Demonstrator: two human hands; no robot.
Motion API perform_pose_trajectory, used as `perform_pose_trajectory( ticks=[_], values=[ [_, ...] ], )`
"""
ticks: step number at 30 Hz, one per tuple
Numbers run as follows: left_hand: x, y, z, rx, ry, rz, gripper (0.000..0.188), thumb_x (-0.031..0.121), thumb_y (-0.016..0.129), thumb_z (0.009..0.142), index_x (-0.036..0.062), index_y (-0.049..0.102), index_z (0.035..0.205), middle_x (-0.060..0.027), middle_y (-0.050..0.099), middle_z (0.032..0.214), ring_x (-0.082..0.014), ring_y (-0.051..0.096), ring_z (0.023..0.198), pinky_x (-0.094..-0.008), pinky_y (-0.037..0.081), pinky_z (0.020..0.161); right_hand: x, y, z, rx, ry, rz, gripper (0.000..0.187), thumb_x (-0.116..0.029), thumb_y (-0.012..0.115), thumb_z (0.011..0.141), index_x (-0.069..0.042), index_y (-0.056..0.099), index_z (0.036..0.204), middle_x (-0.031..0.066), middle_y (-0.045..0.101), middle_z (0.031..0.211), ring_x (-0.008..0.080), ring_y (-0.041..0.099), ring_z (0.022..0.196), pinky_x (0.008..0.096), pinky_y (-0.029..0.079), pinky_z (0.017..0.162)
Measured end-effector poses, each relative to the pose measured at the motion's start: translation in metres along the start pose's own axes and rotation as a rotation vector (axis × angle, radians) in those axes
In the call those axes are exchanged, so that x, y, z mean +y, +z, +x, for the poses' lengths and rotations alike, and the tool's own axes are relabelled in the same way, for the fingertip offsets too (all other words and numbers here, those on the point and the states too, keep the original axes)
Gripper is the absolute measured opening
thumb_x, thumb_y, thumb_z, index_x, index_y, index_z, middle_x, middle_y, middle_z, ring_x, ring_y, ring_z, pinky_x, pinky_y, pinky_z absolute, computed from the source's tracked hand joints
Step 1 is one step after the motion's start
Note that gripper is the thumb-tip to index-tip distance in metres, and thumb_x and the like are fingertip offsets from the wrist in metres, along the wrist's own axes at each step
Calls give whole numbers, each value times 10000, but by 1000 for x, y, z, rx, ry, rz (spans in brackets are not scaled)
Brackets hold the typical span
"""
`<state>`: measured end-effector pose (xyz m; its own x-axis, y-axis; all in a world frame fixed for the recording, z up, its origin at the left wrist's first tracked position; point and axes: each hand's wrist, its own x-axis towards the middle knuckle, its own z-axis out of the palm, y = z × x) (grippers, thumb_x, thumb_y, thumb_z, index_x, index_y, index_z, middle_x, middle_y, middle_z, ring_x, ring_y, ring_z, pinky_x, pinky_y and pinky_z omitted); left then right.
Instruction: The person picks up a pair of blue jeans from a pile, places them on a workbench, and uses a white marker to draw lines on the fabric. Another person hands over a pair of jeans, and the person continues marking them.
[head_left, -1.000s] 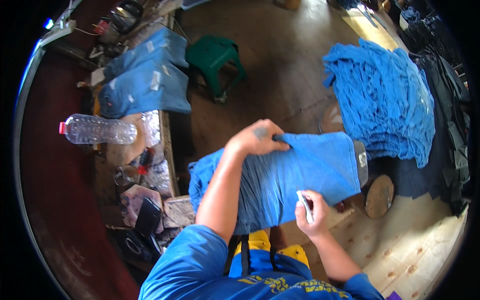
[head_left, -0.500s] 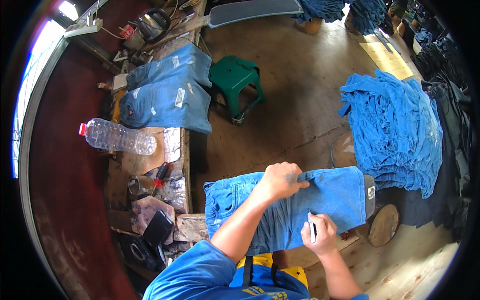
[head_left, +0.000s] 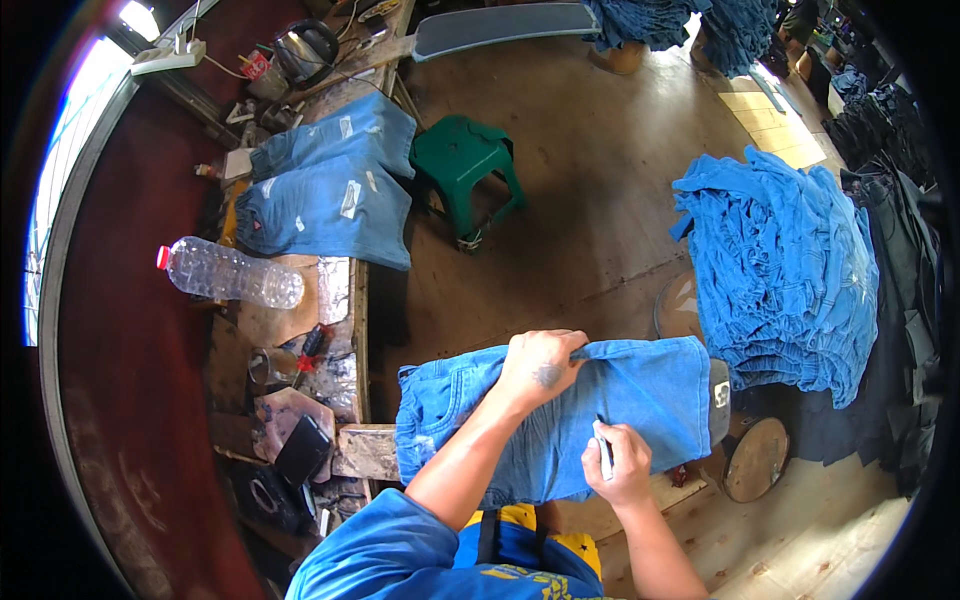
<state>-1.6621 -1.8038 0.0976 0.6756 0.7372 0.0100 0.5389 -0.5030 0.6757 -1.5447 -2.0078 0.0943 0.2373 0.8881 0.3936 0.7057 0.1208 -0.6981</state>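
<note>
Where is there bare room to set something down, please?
Brown floor between the green stool and blue garment pile is free; so is pale floor below the round disc. The bench is crowded with shorts and a bottle; left hand and right hand occupy the garment.

1. Gripping a fold of the blue denim garment [head_left: 650, 385] with the left hand [head_left: 543, 368], lower centre.
2. Holding a white pen-like tool [head_left: 605, 456] in the right hand [head_left: 627, 462], with dark tip toward the garment.
3. Showing a clear bottle [head_left: 235, 273] at left, green stool [head_left: 465, 165] at upper centre, stacked blue clothes [head_left: 780, 280] at right.
</note>
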Motion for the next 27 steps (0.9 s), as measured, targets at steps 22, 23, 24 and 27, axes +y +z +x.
perform_pose_trajectory(
  ticks=[22,23,24,27],
  values=[
    [0,-4,5,46,-49,-8,261,372,856,886,135,834,993,-147,790,878,-378,771,862,-480,610,763,-2,-7,5,-81,-85,-114,291,-36,760,875,20,680,1148,159,668,862,345,682,743,429,584,675],
    [0,-3,5,50,-51,2,260,373,857,886,134,832,984,-147,788,872,-379,771,862,-481,609,761,-1,-8,4,-89,-82,-116,296,-38,761,876,22,681,1155,160,670,865,346,684,746,430,587,679],
    [-1,-2,5,50,-55,0,260,375,857,887,132,830,976,-148,786,866,-380,770,862,-482,608,759,-1,-8,4,-87,-75,-114,302,-39,763,877,24,681,1161,161,673,868,348,686,749,430,589,684],
    [-5,1,7,35,-30,-79,249,367,853,899,126,824,957,-139,782,849,-378,768,844,-480,603,746,1,-9,3,-81,-95,-106,331,-23,779,855,26,676,1166,164,690,884,344,698,754,417,601,705]
  ],
)
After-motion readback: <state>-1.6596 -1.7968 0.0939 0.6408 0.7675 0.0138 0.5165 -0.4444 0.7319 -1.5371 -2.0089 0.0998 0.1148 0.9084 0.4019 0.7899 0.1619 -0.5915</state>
